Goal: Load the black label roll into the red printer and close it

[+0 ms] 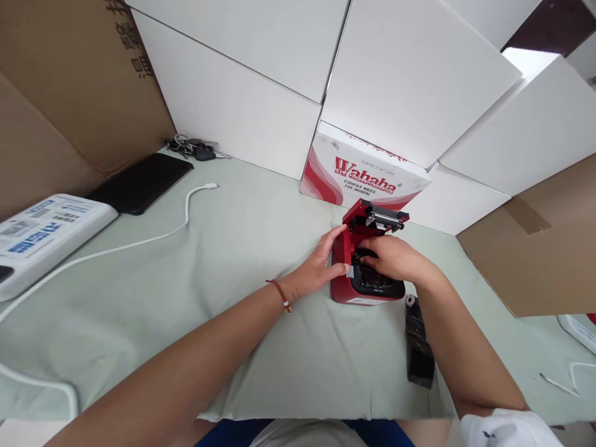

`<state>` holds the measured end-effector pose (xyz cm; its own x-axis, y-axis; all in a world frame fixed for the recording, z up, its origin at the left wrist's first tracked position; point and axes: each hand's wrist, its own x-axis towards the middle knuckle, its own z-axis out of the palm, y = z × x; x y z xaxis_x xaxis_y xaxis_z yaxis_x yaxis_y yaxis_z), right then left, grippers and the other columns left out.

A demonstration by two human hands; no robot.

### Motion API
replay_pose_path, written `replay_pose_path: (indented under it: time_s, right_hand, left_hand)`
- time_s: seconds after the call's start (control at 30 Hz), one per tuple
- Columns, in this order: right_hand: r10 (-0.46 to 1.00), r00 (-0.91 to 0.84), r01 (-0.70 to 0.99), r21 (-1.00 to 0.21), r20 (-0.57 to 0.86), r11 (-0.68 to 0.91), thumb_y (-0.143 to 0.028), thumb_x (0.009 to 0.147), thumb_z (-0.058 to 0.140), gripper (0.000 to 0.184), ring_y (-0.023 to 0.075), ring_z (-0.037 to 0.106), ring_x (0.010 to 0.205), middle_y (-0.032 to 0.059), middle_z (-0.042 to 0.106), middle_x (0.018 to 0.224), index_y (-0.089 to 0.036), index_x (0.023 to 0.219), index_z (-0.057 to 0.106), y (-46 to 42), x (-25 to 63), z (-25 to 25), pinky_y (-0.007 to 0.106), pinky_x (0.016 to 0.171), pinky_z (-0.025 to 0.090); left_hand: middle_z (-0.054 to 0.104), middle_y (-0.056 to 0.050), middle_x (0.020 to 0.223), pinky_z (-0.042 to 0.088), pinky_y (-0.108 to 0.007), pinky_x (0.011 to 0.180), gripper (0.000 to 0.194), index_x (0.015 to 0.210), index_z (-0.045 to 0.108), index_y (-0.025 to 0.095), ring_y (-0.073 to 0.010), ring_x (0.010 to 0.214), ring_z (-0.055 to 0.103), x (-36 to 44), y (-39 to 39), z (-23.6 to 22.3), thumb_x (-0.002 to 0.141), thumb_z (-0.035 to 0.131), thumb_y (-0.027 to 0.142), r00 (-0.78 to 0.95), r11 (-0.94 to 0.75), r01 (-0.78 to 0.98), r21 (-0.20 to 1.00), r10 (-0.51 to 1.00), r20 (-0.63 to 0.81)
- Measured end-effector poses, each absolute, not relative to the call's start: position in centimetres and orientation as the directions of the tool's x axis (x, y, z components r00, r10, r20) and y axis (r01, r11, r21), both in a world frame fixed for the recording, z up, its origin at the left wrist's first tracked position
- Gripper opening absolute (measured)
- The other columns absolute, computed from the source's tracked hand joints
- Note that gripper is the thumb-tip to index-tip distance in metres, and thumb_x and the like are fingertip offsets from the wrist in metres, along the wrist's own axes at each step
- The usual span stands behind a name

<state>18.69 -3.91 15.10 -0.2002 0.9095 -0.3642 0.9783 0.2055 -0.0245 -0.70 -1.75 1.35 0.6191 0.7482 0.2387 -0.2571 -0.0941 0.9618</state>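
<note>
A small red label printer [341,292] with a black inside stands on the cloth, its lid [386,217] raised. My left hand [323,264] grips the printer's left side, thumb near the front corner and fingers farther back. Inside the printer are the bent fingers of my right hand [391,256]; their tips are partly hidden among dark parts, and what they hold cannot be made out. Beside the printer, under my right forearm, lies a black strip [419,347] with a small pale roll end at its top.
Behind the printer a white and red Wahaha carton [367,171] leans against white boxes [395,81]. Left on the green cloth [242,223] lie keys [195,148], a black phone [144,183], a white power bank [56,230] and a white cable [139,245]. Cardboard [535,242] stands at right.
</note>
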Motion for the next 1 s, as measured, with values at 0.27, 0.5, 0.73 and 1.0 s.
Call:
replay_pose_path:
  time_s: [0.27,0.5,0.73,1.0]
  right_hand:
    - [0.808,-0.391,0.789,-0.291,0.441,0.541,-0.022,0.105,0.060,0.029,0.0256,0.073,0.117,0.0102,0.079,0.131,-0.025,0.131,0.073,-12.8,20.0,10.8,0.047,0.103,0.060]
    - [0.646,-0.364,0.843,-0.057,0.671,0.535,-0.010,0.099,0.061,0.064,0.0258,0.070,0.132,0.0098,0.078,0.135,-0.028,0.160,0.053,-17.8,20.4,5.1,0.053,0.118,0.053]
    - [0.606,-0.324,0.814,-0.113,0.726,0.570,-0.003,0.097,0.054,0.063,0.0230,0.074,0.125,0.0078,0.081,0.129,-0.029,0.155,0.058,-17.4,20.0,5.1,0.050,0.116,0.055]
    - [0.630,-0.285,0.784,-0.203,0.722,0.587,-0.003,0.098,0.050,0.064,0.0222,0.074,0.124,0.0056,0.081,0.131,-0.032,0.154,0.058,-17.5,20.2,5.4,0.050,0.115,0.056]
  left_hand:
    - [0.023,-0.008,0.182,0.015,-0.057,0.140,0.091,0.169,0.026,0.034,-0.0335,0.169,0.020,-0.7,-1.8,1.3,0.091,0.073,0.037,0.606,-0.107,-0.280,0.954,0.751,0.262]
    - [0.019,-0.003,0.183,0.014,-0.058,0.140,0.095,0.169,0.024,0.038,-0.0336,0.171,0.014,-0.7,-2.1,1.7,0.088,0.074,0.039,0.587,-0.061,-0.293,0.954,0.777,0.230]
    - [0.029,-0.006,0.179,0.016,-0.054,0.139,0.071,0.163,0.039,0.031,-0.0309,0.169,0.020,0.0,-0.6,3.9,0.099,0.059,0.053,0.369,-0.201,-0.179,0.963,0.894,0.256]
    - [0.071,-0.012,0.144,0.041,-0.051,0.127,0.063,0.133,0.070,0.020,-0.0288,0.141,0.061,2.3,3.0,8.7,0.104,0.042,0.068,0.366,-0.211,-0.246,0.946,0.884,0.292]
